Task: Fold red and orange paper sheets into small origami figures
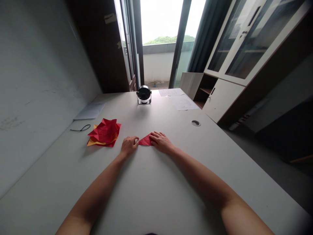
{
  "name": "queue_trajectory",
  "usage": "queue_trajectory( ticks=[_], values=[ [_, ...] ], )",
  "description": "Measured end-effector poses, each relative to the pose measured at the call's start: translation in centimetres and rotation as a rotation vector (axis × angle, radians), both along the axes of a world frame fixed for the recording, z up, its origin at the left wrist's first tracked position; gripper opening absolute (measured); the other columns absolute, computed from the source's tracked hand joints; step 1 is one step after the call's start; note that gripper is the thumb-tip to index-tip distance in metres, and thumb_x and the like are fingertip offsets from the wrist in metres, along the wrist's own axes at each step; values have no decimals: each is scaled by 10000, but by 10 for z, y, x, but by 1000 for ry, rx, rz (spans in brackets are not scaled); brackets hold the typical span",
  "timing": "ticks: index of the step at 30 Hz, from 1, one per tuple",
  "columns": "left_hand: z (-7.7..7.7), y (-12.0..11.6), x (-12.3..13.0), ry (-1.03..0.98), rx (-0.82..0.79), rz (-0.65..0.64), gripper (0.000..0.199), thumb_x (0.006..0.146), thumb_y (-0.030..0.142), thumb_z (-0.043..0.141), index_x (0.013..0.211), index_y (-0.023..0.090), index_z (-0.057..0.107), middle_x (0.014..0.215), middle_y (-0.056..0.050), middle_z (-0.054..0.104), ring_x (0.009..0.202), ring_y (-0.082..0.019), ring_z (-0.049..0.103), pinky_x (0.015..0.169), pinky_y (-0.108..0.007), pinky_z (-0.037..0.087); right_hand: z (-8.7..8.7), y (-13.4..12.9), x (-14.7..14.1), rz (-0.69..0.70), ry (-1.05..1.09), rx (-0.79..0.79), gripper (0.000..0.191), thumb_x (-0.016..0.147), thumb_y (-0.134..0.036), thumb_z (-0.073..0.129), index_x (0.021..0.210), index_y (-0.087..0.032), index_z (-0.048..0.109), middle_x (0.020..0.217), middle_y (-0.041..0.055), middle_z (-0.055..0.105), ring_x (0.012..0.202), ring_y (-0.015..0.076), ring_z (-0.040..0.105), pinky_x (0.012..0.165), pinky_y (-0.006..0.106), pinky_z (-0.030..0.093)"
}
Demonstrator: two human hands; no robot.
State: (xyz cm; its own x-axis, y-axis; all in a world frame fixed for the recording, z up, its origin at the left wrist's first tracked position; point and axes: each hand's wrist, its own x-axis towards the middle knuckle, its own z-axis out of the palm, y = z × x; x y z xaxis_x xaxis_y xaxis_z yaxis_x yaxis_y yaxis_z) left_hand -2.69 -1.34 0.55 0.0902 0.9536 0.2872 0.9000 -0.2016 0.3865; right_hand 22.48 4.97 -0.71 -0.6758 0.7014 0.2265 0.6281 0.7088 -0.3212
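A folded piece of red paper (pixel 145 140) lies flat on the white table, its narrow point toward the left. At that point, my left hand (pixel 129 144) is closed in a pinch, with thumb and forefinger at the paper's tip. My right hand (pixel 160 141) rests on the paper's right part with fingers stretched out flat, covering that end. To the left of my hands sits a loose pile of creased red and yellow paper sheets (pixel 104 132).
A black cable loop (pixel 81 128) lies left of the pile. A round black and silver device (pixel 144 94) stands near the table's far edge. White printed sheets (pixel 184 102) lie at the far right, and another paper (pixel 90 111) by the left wall. A round cable hole (pixel 195 123) is at right.
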Motion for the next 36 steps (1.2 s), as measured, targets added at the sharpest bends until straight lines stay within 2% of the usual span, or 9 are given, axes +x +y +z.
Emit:
queue_trajectory(
  ticks=[2, 5, 9, 14, 19, 24, 27, 31, 36],
  values=[
    [-1, 0, 0, 15, 4, 9, 203, 914, 331, 571, 1038, 234, 700, 803, -47, 638, 863, -232, 565, 821, -354, 399, 0, -1, 0, -4, 3, 5, 431, 988, -373, 493, 1410, -292, 521, 1511, 54, 448, 1432, 254, 347, 1178, 483, 245],
    [-3, 0, 1, 41, 33, -24, 252, 891, 386, 613, 1086, 250, 698, 997, -77, 645, 993, -252, 557, 898, -381, 405, 0, -2, -1, -22, 10, 19, 474, 981, -361, 499, 1446, -272, 477, 1535, 82, 408, 1412, 243, 377, 1179, 460, 249],
    [-7, 3, 2, 39, 34, -117, 269, 873, 351, 641, 1128, 272, 679, 1186, -71, 616, 1115, -257, 531, 981, -399, 404, -1, -3, -1, -83, 32, 60, 563, 944, -380, 564, 1474, -238, 439, 1560, 120, 352, 1416, 263, 360, 1185, 455, 227],
    [-11, 8, -1, -5, 8, -159, 255, 870, 323, 634, 1113, 258, 678, 1253, -64, 609, 1162, -256, 530, 1035, -411, 400, 0, -1, -1, -172, 73, 71, 648, 868, -414, 668, 1450, -221, 461, 1393, 130, 528, 1329, 295, 421, 1171, 481, 221],
    [-11, 7, -2, -33, -14, -203, 465, 854, 265, 623, 1318, 255, 593, 1365, -74, 573, 1264, -267, 485, 1099, -427, 354, 6, -2, 1, -130, 122, 61, 589, 858, -357, 680, 1407, -243, 501, 1232, 112, 578, 1180, 274, 494, 1095, 433, 331],
    [-2, 1, 4, -120, -29, -224, 512, 793, 200, 636, 1303, 248, 620, 1277, -84, 633, 1199, -272, 533, 1071, -422, 385, 10, -5, 0, -43, 276, 9, 346, 950, -212, 497, 1277, -240, 607, 1118, 79, 628, 1044, 220, 574, 978, 348, 427],
    [5, -4, 11, -254, -88, -239, 508, 779, 207, 642, 1286, 247, 635, 1142, -72, 694, 1057, -254, 604, 965, -389, 464, 14, -8, -3, -11, 381, -46, 315, 969, -216, 463, 1230, -239, 639, 1109, 69, 662, 1003, 207, 604, 956, 341, 442],
    [8, -7, 18, -577, -255, -273, 366, 825, 283, 619, 1178, 222, 693, 1022, -45, 739, 872, -208, 670, 780, -307, 525, 20, -14, -6, 32, 509, -123, 289, 960, -232, 489, 1195, -243, 656, 1101, 53, 686, 985, 201, 619, 930, 334, 459],
    [10, -8, 19, -773, -398, -304, 300, 819, 349, 643, 1052, 184, 735, 955, -39, 745, 851, -211, 677, 733, -286, 517, 25, -19, -9, 58, 602, -211, 271, 965, -261, 497, 1183, -243, 657, 1063, 35, 697, 929, 185, 630, 890, 314, 479]
  ],
)
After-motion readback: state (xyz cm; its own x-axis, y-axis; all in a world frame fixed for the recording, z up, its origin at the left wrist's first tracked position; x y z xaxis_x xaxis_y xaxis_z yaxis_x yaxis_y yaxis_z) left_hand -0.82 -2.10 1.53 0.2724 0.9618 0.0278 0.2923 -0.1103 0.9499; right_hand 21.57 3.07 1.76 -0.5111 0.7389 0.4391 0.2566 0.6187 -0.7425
